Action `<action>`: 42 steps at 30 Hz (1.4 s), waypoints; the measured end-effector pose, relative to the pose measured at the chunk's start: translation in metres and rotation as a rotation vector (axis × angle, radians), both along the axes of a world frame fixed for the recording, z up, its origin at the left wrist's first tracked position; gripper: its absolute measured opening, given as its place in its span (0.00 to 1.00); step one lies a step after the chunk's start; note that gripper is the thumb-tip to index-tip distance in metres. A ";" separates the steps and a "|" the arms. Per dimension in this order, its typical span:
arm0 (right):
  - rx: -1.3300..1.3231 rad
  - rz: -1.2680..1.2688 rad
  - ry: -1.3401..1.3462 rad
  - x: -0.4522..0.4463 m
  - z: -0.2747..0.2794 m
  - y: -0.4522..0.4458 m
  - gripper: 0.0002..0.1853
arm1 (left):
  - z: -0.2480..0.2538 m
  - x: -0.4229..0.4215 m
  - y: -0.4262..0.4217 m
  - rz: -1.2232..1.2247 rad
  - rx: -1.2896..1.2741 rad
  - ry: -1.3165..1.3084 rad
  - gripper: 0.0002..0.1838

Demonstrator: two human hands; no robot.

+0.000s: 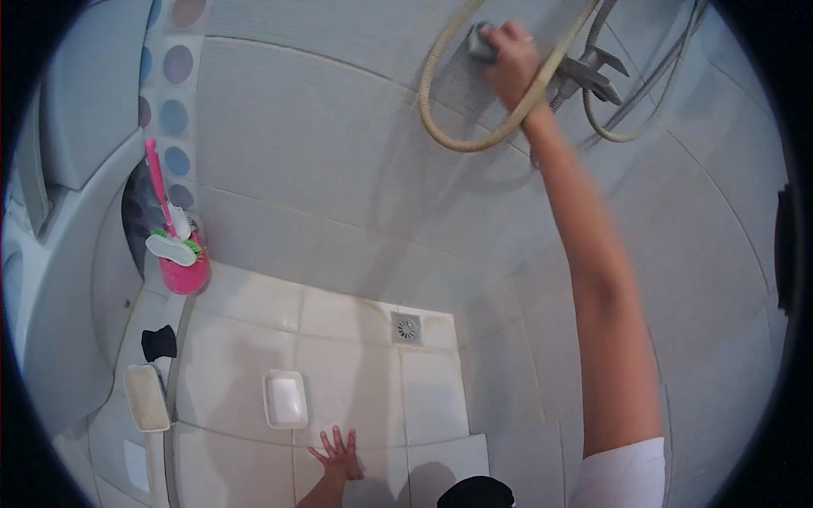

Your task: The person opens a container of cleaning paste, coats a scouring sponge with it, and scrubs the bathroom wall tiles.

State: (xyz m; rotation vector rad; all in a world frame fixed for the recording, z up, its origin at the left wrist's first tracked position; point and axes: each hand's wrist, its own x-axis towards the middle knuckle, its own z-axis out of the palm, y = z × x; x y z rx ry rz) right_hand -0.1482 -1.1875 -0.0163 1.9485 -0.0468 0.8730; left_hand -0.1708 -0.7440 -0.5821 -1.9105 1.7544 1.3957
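Observation:
High on the grey wall tiles, my right hand [512, 68] is closed around a small grey-green sponge-like pad [482, 42] held against the wall. A beige shower hose [428, 102] loops around that area and crosses in front of my right wrist. Just right of the wrist is the metal mixer tap [589, 76]. Low in the view, my left hand [340, 460] rests on the white floor tiles with its fingers spread and nothing in it. A white rectangular tray [285, 400] with a pale content lies on the floor up and left of it.
A toilet [76, 254] fills the left side. Beside it stands a pink holder [185, 275] with toilet and scrub brushes. A black cloth-like piece [159, 344] and a beige-filled container [147, 398] lie near the raised floor strip. A metal drain [406, 328] sits by the wall.

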 end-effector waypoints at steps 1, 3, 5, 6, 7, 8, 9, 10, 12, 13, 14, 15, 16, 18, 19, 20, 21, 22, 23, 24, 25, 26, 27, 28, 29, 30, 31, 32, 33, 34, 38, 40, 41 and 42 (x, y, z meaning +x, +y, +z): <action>-0.033 -0.006 -0.145 0.011 0.014 -0.002 0.18 | -0.002 -0.001 0.001 0.013 -0.010 0.011 0.65; -0.064 -0.021 -0.292 0.012 0.016 -0.003 0.18 | -0.005 -0.001 0.002 0.017 -0.012 0.015 0.65; -0.086 0.024 -0.076 0.006 0.003 -0.002 0.17 | -0.005 -0.001 0.003 0.017 -0.022 0.028 0.65; -0.115 0.002 0.026 0.003 -0.013 0.001 0.15 | -0.006 -0.001 0.003 0.031 -0.038 0.029 0.65; -0.117 0.002 0.040 0.001 -0.012 0.002 0.15 | -0.006 -0.002 0.004 0.042 -0.049 0.031 0.64; -0.140 -0.052 0.168 0.000 -0.008 0.004 0.13 | -0.007 -0.004 0.002 0.044 -0.054 0.041 0.64; -0.161 -0.108 0.290 -0.003 -0.004 0.005 0.11 | -0.007 -0.003 0.000 0.037 -0.042 0.033 0.64; -0.167 -0.160 0.369 -0.006 0.017 0.014 0.08 | -0.007 -0.001 0.003 0.022 -0.025 0.024 0.63; -0.167 -0.198 0.161 -0.007 0.057 0.011 0.13 | -0.003 -0.001 0.006 0.023 -0.030 0.041 0.63; -0.167 -0.222 -0.062 -0.004 0.069 0.010 0.18 | -0.003 0.000 0.003 0.035 -0.034 0.046 0.63; -0.172 -0.221 -0.059 -0.004 0.067 0.006 0.18 | -0.007 -0.001 0.002 0.035 -0.039 0.049 0.63; -0.110 -0.215 -0.046 0.000 0.053 0.008 0.16 | -0.011 -0.003 0.007 0.047 -0.080 0.038 0.63; -0.049 -0.206 -0.033 0.005 0.036 0.010 0.15 | -0.014 -0.004 0.010 0.062 -0.121 0.027 0.63; 0.013 -0.137 0.177 0.007 -0.035 0.001 0.12 | -0.007 -0.002 0.005 0.062 -0.099 0.035 0.64; 0.040 -0.181 0.297 0.006 -0.062 0.008 0.11 | -0.003 -0.002 0.005 0.059 -0.072 0.037 0.64; 0.065 -0.223 0.411 0.007 -0.074 0.013 0.09 | -0.001 -0.002 0.005 0.059 -0.077 0.037 0.64; 0.058 -0.220 0.404 0.009 -0.062 0.016 0.09 | 0.000 0.000 0.003 0.040 -0.064 0.029 0.64; 0.083 -0.227 0.370 0.007 -0.043 0.021 0.07 | 0.001 0.002 0.004 0.017 -0.044 0.022 0.65; 0.108 -0.236 0.341 0.003 -0.025 0.022 0.06 | 0.001 0.002 0.004 0.016 -0.043 0.022 0.65; -0.044 -0.165 0.191 0.000 -0.002 0.006 0.04 | 0.002 0.002 0.005 0.021 -0.049 0.025 0.65; -0.027 -0.135 0.065 -0.002 0.026 0.007 0.05 | 0.002 0.001 0.004 0.028 -0.057 0.030 0.65; -0.012 -0.104 -0.064 0.000 0.048 0.012 0.06 | 0.001 0.000 0.004 0.028 -0.060 0.031 0.65; -0.015 -0.104 -0.064 0.006 0.050 0.012 0.06 | 0.000 0.000 0.005 0.028 -0.047 0.031 0.65; 0.039 -0.112 -0.226 0.016 0.050 0.010 0.09 | -0.001 0.000 0.002 0.033 -0.038 0.030 0.65; 0.098 -0.122 -0.389 0.025 0.046 0.008 0.11 | -0.001 0.002 0.002 0.037 -0.040 0.026 0.65; 0.110 -0.030 -0.294 0.032 0.036 0.006 0.12 | 0.001 0.003 0.003 0.042 -0.041 0.037 0.65; 0.069 0.020 -0.118 0.041 0.018 0.005 0.12 | 0.003 0.003 0.003 0.046 -0.043 0.051 0.65; 0.029 0.068 0.061 0.049 0.000 0.009 0.12 | 0.002 0.001 0.003 0.048 -0.044 0.055 0.65; 0.084 -0.065 0.257 0.054 -0.014 0.020 0.11 | -0.001 -0.001 0.005 0.061 -0.053 0.058 0.65; 0.046 -0.085 0.308 0.055 -0.005 0.026 0.13 | -0.002 0.000 0.005 0.072 -0.065 0.056 0.65; 0.042 -0.128 -0.027 0.031 0.061 0.011 0.15 | -0.007 -0.001 0.004 0.056 -0.039 0.060 0.65; 0.104 -0.185 -0.370 0.027 0.084 0.010 0.17 | -0.004 0.000 0.003 0.053 -0.032 0.042 0.64; 0.098 -0.183 -0.366 0.032 0.080 0.005 0.17 | -0.005 0.000 0.003 0.054 -0.037 0.047 0.64; 0.085 -0.192 -0.423 0.045 0.068 0.008 0.16 | -0.006 -0.001 0.002 0.045 -0.032 0.040 0.64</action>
